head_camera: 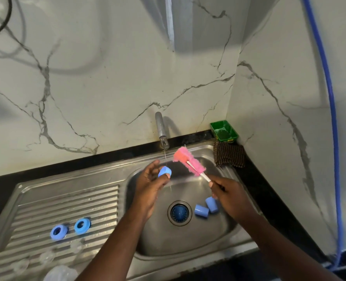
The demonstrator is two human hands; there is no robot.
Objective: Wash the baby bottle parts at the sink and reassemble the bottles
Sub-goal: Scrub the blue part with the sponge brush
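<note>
- Left hand (147, 185) — raised over the basin, thumb and fingertips pinching a blue cap (165, 171); the other fingers stood loosely apart above it.
- Blue cap — held under the tap (161, 128), in the thin stream of water (165, 157) falling from the spout.
- Right hand (226, 193) — fingers curled round the white handle of a pink sponge brush (188, 159); the sponge head pointed up and left, just beside the held cap but apart from it.
- Second cap (201, 210) and third cap (211, 204) — blue, lying on their sides on the basin floor, touching each other, just right of the drain strainer (179, 212) and partly under the right hand.
- Left ring (58, 231) and right ring (82, 225) — blue, side by side on the ribbed drainboard, well apart from the basin.
- Clear parts (46, 257) — several on the drainboard below the rings, too blurred to tell apart; a clear bottle (60, 272) at the bottom edge.
- Sink (127, 171) — steel, set in a black desk (269, 195).
- Green tub (223, 131) — in the far right corner; a brown checked cloth (228, 154) lay in front of it, draped over the sink's rim.
- Blue hose (334, 138) — hanging down the right wall.
</note>
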